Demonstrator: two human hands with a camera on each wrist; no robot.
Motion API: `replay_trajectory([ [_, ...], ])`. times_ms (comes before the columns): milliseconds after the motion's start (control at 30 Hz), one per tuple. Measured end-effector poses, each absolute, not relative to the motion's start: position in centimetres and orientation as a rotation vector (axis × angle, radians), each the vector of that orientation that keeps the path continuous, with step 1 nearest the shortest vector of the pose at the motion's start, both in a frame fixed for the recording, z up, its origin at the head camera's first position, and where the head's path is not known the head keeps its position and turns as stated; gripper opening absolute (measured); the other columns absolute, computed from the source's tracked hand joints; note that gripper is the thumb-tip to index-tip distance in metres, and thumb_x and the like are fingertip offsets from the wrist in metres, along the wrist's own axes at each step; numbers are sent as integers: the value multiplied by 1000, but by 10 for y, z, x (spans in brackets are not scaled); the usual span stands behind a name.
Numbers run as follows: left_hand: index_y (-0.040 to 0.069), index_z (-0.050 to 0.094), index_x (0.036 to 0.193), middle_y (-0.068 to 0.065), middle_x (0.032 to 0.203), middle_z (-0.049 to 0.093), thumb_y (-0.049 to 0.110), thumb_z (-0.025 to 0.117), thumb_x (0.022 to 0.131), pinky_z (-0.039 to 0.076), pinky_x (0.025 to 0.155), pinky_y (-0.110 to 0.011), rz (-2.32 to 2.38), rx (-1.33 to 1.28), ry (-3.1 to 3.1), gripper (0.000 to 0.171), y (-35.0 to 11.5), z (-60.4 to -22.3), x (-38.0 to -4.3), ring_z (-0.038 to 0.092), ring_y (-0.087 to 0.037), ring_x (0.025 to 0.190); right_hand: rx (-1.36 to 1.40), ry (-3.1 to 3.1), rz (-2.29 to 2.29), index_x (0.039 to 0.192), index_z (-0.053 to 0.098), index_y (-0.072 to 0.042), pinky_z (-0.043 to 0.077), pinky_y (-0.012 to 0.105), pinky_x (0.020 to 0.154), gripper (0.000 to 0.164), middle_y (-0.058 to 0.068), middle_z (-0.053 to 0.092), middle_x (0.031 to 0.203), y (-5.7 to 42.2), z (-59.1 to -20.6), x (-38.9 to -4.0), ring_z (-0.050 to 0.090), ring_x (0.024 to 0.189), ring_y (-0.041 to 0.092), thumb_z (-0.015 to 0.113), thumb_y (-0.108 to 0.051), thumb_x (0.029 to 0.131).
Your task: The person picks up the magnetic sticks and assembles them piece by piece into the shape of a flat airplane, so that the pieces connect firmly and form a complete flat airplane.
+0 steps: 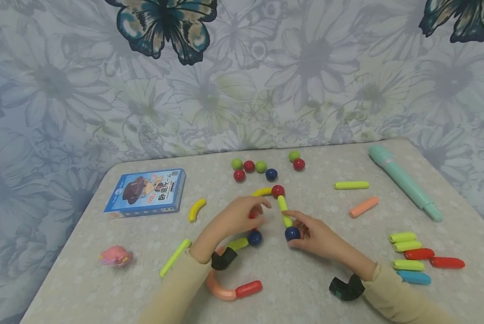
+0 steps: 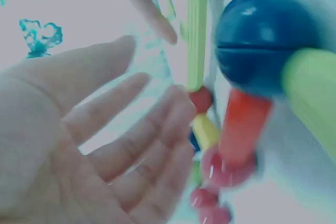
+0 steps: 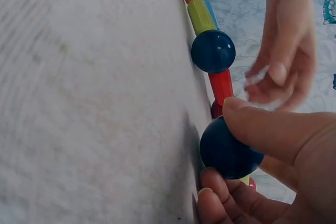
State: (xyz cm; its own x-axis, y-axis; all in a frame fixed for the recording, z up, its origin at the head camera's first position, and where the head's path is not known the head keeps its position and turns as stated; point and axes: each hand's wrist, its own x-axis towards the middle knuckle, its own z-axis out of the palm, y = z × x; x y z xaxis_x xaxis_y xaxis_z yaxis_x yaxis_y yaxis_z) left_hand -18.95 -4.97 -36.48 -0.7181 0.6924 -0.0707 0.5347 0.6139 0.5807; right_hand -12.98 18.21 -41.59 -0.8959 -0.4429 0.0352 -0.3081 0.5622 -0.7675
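My right hand [image 1: 320, 236] pinches a dark blue ball [image 3: 226, 148] between thumb and fingers. That ball sits at the near end of a ribbed yellow-green rod [image 1: 283, 207], whose far end meets a red ball [image 1: 278, 191]. From there the chain runs left through a yellow curved piece [image 1: 262, 192]. My left hand [image 1: 234, 218] hovers over the chain with fingers loosely extended, holding nothing. Beneath it, a red rod [image 2: 244, 124] joins a second blue ball [image 1: 255, 238], then a green rod [image 1: 239, 244], an orange curved piece [image 1: 219, 292] and a red end piece [image 1: 248, 289].
Several loose balls [image 1: 248, 166] lie at the back. Spare rods [image 1: 412, 265] are grouped at right, near a mint-green stick [image 1: 405, 182]. On the left are a blue box [image 1: 145, 191], a pink toy [image 1: 116, 256], a yellow curved piece [image 1: 197, 210] and a green rod [image 1: 175, 257].
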Motion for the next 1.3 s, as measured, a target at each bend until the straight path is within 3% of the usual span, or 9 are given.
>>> replay_trajectory([
  [200,17,61,122,-2,104,56,26,78,78,47,76,-31,497,858,2696,48,-74,-367,-153,51,-14,87,-704,2648,-1243,119,61,-11,43,25,62,42,-2,56,97,181,-416,-129,48,74,14,75,-14,80],
  [333,18,62,121,1,101,56,22,77,79,46,75,-28,516,866,2689,45,-77,-377,-147,51,-11,83,-710,2651,-1275,114,64,-12,43,26,63,36,-3,56,94,181,-417,-128,48,76,15,75,-14,80],
  [667,18,62,119,4,100,57,19,75,80,46,77,-29,597,905,2656,41,-77,-384,-148,52,-10,84,-661,2635,-1292,116,63,-13,43,26,62,37,-2,55,93,183,-417,-128,49,75,15,74,-13,81],
  [833,17,53,131,2,105,59,17,75,81,46,80,-31,709,890,2617,55,-87,-379,-147,54,-13,91,-685,2595,-1284,120,61,-12,44,26,62,40,0,55,97,186,-417,-129,49,75,16,73,-11,81],
  [967,15,45,138,-5,107,59,13,73,82,46,80,-38,849,799,2640,62,-118,-364,-143,55,-18,96,-693,2574,-1288,122,60,-13,46,27,66,43,0,57,104,188,-419,-129,50,79,16,73,-10,82],
  [1133,6,54,127,-10,106,60,7,70,83,45,82,-48,927,688,2772,47,-182,-353,-135,57,-24,95,-671,2591,-1281,123,59,-14,46,27,68,44,0,57,107,192,-419,-129,52,80,15,72,-6,82],
  [1300,2,57,122,-10,105,61,5,68,85,46,81,-49,966,479,2796,39,-232,-360,-119,59,-26,93,-668,2582,-1266,122,59,-15,47,28,69,43,0,57,107,190,-420,-130,53,81,15,72,-7,82],
])
